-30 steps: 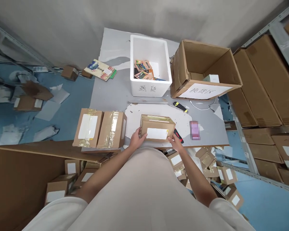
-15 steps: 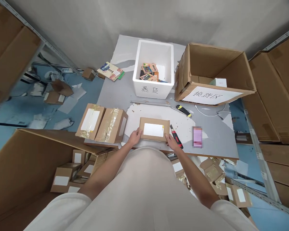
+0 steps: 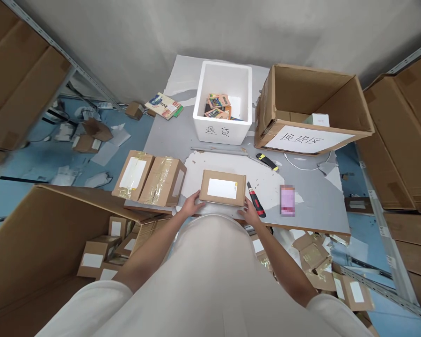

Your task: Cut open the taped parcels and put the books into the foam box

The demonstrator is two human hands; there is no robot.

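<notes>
A small brown cardboard box (image 3: 220, 200) with a white label lies flat near the table's front edge. My left hand (image 3: 192, 205) is by its lower left corner, thumb and fingers apart. At the lower right corner is my right hand (image 3: 250, 213), its fingers also apart and close to the box; whether they touch it I cannot tell. Just right of the box lies a red and black utility knife (image 3: 256, 200). A yellow and black box cutter (image 3: 267, 162) rests farther back.
Two taped cartons (image 3: 162, 181) stand at the table's left. Behind are a white foam box (image 3: 224, 132) holding small colourful packs and a large open carton (image 3: 314, 140). A pink phone-like object (image 3: 287, 200) lies right. A deep carton of parcels (image 3: 49, 224) stands lower left.
Both hands have loosened from the small box, fingers now spread at its lower corners. The box lies on the table, slightly left of before in the view.
</notes>
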